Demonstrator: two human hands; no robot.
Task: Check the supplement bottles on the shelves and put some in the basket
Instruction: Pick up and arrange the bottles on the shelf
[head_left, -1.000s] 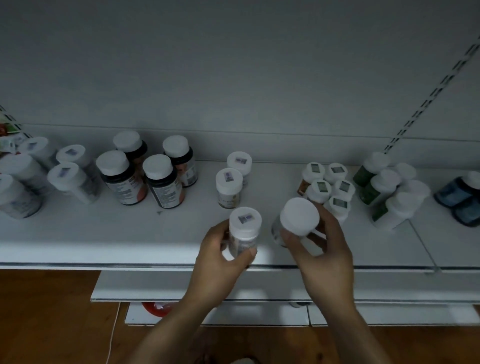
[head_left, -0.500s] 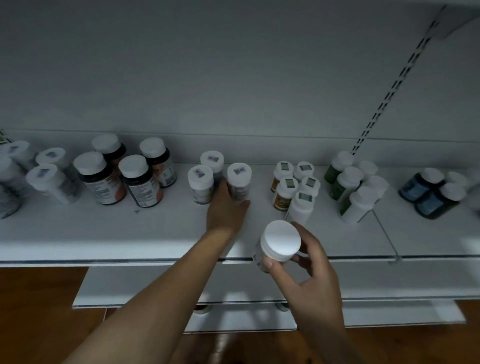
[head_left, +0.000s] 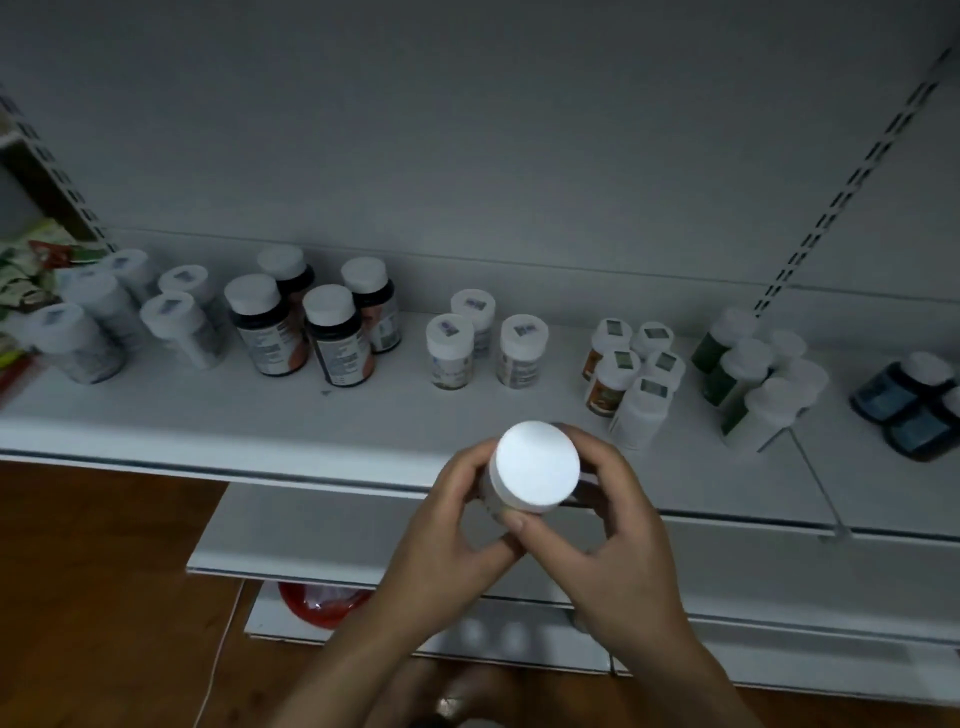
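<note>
Forearms come up from six o'clock and converge at the middle of the view, where both hands hold one supplement bottle (head_left: 536, 466). It is tilted so that its broad white cap faces the camera. The left hand (head_left: 452, 525) sits at eight o'clock of the cap, its grip clamped on the bottle's body with fingers curled round the left side and the thumb tucked underneath. The right hand (head_left: 623, 535) sits at four o'clock, its grip also clamped on the bottle: the thumb presses the near rim of the cap and the fingers wrap the far side. The bottle is held in the air just in front of the shelf (head_left: 208, 415), over its front edge.

On the shelf, from the held bottle:
- three small white-capped bottles (head_left: 449, 358) stand at eleven to twelve o'clock;
- four dark bottles (head_left: 332, 338) stand at ten o'clock;
- pale bottles (head_left: 104, 322) stand further out at nine to ten o'clock;
- orange-labelled bottles (head_left: 605, 384) cluster at one o'clock;
- green bottles (head_left: 727, 374) stand at two o'clock;
- blue bottles (head_left: 904, 405) stand near three o'clock.

Below, a lower shelf (head_left: 311, 540) partly hides a red object (head_left: 322, 597) at seven o'clock, above a wooden floor (head_left: 78, 571).
</note>
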